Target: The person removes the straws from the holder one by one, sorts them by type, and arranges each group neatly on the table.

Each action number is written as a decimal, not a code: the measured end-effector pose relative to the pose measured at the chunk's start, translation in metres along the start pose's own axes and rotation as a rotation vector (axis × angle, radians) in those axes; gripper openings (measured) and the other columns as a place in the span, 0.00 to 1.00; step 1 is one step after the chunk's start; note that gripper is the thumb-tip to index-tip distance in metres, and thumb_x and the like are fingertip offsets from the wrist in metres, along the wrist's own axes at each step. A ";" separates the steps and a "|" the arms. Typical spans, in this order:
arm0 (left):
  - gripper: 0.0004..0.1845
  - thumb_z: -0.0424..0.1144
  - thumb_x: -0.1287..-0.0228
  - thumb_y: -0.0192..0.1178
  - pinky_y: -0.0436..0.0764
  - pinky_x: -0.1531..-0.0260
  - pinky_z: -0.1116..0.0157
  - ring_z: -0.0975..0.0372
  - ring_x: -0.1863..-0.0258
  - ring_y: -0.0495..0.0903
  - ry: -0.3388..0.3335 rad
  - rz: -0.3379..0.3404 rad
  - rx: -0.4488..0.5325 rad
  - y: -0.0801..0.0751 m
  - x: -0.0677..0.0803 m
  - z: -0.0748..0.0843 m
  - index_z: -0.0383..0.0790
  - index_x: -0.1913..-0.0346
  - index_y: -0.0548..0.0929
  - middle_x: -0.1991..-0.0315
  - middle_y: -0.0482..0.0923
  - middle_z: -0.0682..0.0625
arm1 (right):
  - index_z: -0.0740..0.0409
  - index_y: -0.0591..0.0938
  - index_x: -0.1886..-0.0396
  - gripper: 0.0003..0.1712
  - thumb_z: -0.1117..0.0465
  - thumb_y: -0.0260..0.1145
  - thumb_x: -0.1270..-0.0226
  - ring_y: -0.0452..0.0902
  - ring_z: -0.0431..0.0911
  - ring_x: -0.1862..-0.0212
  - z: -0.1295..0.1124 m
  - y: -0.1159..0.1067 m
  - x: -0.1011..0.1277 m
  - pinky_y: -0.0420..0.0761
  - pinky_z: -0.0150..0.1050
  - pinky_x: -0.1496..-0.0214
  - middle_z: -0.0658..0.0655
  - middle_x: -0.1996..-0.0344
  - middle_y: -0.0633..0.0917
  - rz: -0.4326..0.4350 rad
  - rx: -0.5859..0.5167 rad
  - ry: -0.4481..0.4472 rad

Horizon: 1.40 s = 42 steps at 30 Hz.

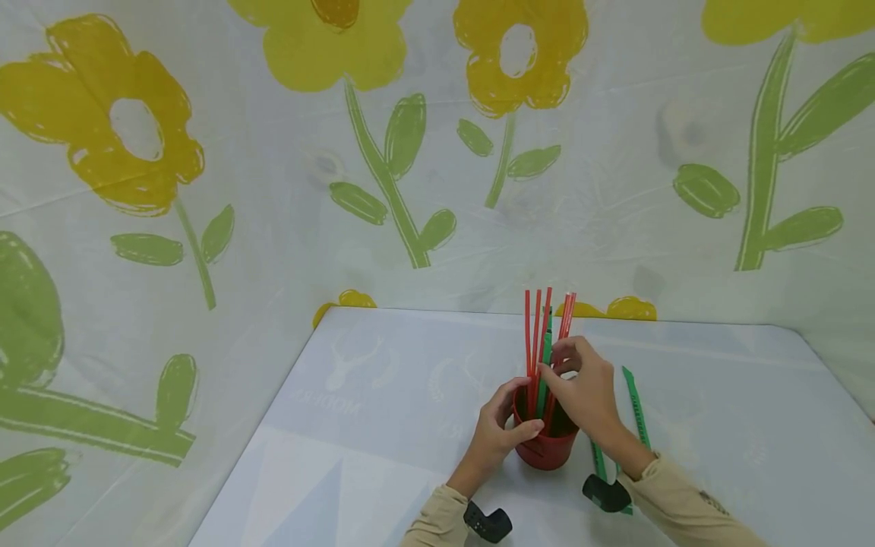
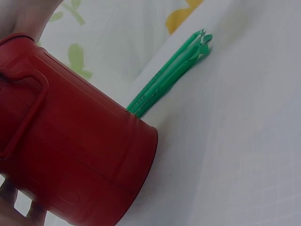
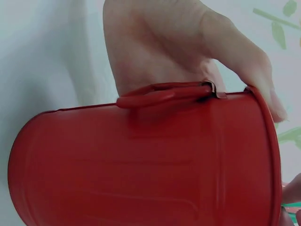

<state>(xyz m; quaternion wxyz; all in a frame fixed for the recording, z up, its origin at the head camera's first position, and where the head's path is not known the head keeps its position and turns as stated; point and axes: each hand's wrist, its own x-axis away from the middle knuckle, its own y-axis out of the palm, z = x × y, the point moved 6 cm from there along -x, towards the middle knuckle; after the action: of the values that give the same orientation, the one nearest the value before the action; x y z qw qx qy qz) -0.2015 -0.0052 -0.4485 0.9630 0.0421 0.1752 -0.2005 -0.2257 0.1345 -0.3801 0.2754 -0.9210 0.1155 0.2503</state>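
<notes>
A small red metal bucket [image 1: 544, 447] stands on the white table near the front edge. Several red straws [image 1: 533, 327] and one green straw [image 1: 543, 391] stick up out of it. My left hand [image 1: 521, 410] grips the bucket's left side and rim. My right hand [image 1: 550, 371] hovers over the bucket's mouth, its thumb and forefinger pinching the green straw among the red ones. The left wrist view shows the bucket [image 2: 70, 141] close up, with loose green straws [image 2: 174, 70] lying behind it. The right wrist view is filled by the bucket [image 3: 141, 160] and the left hand's fingers [image 3: 244, 61] on its rim.
More green straws [image 1: 637, 410] lie flat on the table [image 1: 383, 395] to the right of the bucket, partly under my right forearm. A sheet printed with yellow flowers [image 1: 383, 152] walls in the table at the back and both sides.
</notes>
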 end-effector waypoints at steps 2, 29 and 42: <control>0.30 0.43 0.37 0.60 0.66 0.38 0.59 0.57 0.38 0.69 0.000 0.002 0.000 0.000 0.000 0.000 0.39 0.34 0.65 0.37 0.69 0.47 | 0.64 0.76 0.60 0.17 0.69 0.73 0.49 0.80 0.48 0.71 -0.001 0.000 0.002 0.83 0.47 0.68 0.57 0.70 0.84 0.002 -0.001 0.001; 0.32 0.41 0.37 0.59 0.65 0.38 0.61 0.54 0.37 0.67 -0.037 -0.039 0.017 -0.001 -0.001 -0.001 0.37 0.33 0.63 0.37 0.68 0.42 | 0.73 0.74 0.57 0.14 0.76 0.65 0.44 0.78 0.39 0.69 -0.031 -0.029 -0.006 0.80 0.27 0.74 0.64 0.67 0.80 0.092 -0.276 0.006; 0.31 0.40 0.37 0.59 0.64 0.37 0.59 0.54 0.36 0.66 -0.039 -0.038 0.019 0.000 -0.001 0.000 0.37 0.33 0.63 0.35 0.67 0.44 | 0.77 0.73 0.56 0.15 0.78 0.63 0.43 0.78 0.37 0.67 -0.040 -0.050 -0.017 0.81 0.30 0.73 0.67 0.67 0.79 0.134 -0.331 -0.028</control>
<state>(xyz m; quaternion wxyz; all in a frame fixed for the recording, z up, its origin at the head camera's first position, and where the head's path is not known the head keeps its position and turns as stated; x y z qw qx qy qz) -0.2021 -0.0050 -0.4483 0.9618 0.0438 0.1553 -0.2212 -0.2064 0.1546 -0.3201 0.1041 -0.9404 0.1300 0.2965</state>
